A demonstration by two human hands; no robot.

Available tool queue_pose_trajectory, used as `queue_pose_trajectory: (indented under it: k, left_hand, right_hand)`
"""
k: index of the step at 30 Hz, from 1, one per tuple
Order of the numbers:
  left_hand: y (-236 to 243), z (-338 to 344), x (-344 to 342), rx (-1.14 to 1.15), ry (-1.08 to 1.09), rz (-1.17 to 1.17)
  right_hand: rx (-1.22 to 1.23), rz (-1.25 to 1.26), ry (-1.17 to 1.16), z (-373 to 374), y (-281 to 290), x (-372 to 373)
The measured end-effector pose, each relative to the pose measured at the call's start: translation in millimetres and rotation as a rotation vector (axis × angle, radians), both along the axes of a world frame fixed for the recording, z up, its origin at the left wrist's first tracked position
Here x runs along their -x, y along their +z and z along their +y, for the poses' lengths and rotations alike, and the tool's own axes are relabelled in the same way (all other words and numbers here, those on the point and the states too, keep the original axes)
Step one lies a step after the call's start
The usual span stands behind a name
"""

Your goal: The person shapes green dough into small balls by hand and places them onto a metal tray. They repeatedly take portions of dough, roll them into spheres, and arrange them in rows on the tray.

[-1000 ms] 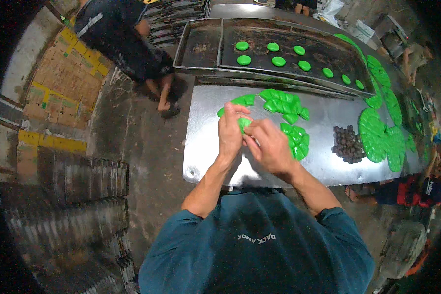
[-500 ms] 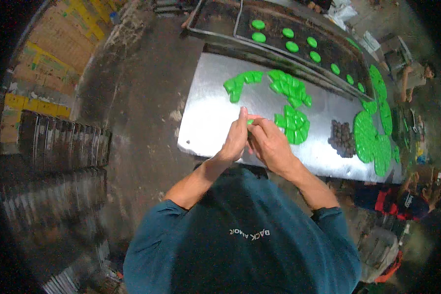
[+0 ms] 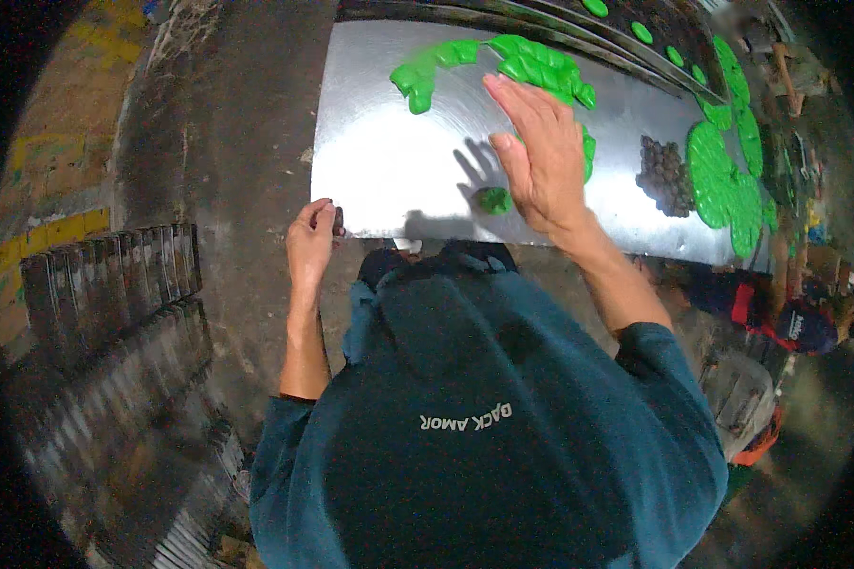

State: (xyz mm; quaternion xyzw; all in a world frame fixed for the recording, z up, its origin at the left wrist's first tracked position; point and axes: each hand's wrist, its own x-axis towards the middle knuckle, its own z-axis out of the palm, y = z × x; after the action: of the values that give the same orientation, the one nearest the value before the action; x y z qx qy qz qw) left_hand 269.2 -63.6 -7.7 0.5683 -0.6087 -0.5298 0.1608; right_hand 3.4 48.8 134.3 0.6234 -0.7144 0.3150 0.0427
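Note:
My right hand (image 3: 546, 166) is raised over the metal table (image 3: 380, 161), palm flat and fingers stretched out, holding nothing. Just left of its wrist, a small round lump of green dough (image 3: 493, 200) rests near the front edge, in the hand's shadow. At the table's front left corner, my left hand (image 3: 310, 245) has its fingers pinched at a small dark thing (image 3: 339, 220), too small to make out. Cut green dough pieces (image 3: 436, 63) lie in an arc farther back. More dough pieces (image 3: 539, 66) sit beyond my right fingertips, and another group is partly hidden behind that hand.
A cluster of dark brown lumps (image 3: 665, 176) lies right of my right hand, beside a large green dough mass (image 3: 718, 175). Along the far side stands a dark tray with green discs (image 3: 642, 32). Stacked metal trays (image 3: 114, 275) are at the left. Another person (image 3: 797, 318) is at the right.
My hands were together over a bit of green dough; now they are apart. The left went to the table's left corner, the right opened flat, and a green lump lies on the table.

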Motion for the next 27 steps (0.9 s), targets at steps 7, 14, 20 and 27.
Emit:
queue_pose_trajectory:
  k: [7,14,20,27]
  left_hand:
    - [-16,-39,105,0.473,-0.289,-0.407]
    - [-21,-52,223,0.564,-0.263,-0.188]
    - [-38,-19,161,0.165,0.096,0.24]
    - [13,28,59,0.032,0.247,0.251]
  right_hand:
    - [-0.525,0.295,-0.117,8,-189,6]
    - [-0.731,-0.153,0.255,78,-128,43]
    - [-0.527,-0.59,-0.121,40,-62,209]
    - [0.151,-0.173,-0.714,-52,6,443]
